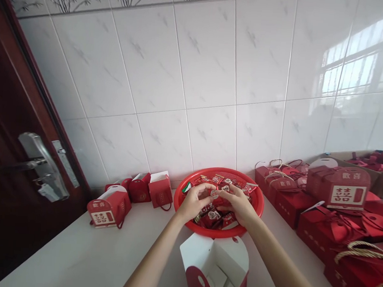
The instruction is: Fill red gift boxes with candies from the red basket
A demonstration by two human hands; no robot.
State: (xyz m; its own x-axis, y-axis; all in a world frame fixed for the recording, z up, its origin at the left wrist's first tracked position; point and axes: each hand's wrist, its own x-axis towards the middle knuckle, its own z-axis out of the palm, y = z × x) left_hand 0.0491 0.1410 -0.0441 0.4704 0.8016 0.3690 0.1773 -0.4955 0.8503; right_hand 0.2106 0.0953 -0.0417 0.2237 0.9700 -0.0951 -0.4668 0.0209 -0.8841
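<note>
Both hands are over a round red plastic basket [259, 204] filled with wrapped sweets [213, 216]. My left hand [194, 201] has its thumb and fingers brought together around a small red-wrapped piece [214, 194]. From the other side, my right hand [238, 203] touches the same piece with its fingertips, and its lower fingers are partly hidden among the sweets. Nearer to me, below the basket, an open red box with a white inside [214, 266] stands between my forearms; its flaps are up.
Several small red boxes [109, 208] stand at the left by the wall. Stacked red gift boxes with cord handles [332, 221] fill the right side, with a cardboard box [374, 178] behind. A dark wooden door [15, 106] is at the left.
</note>
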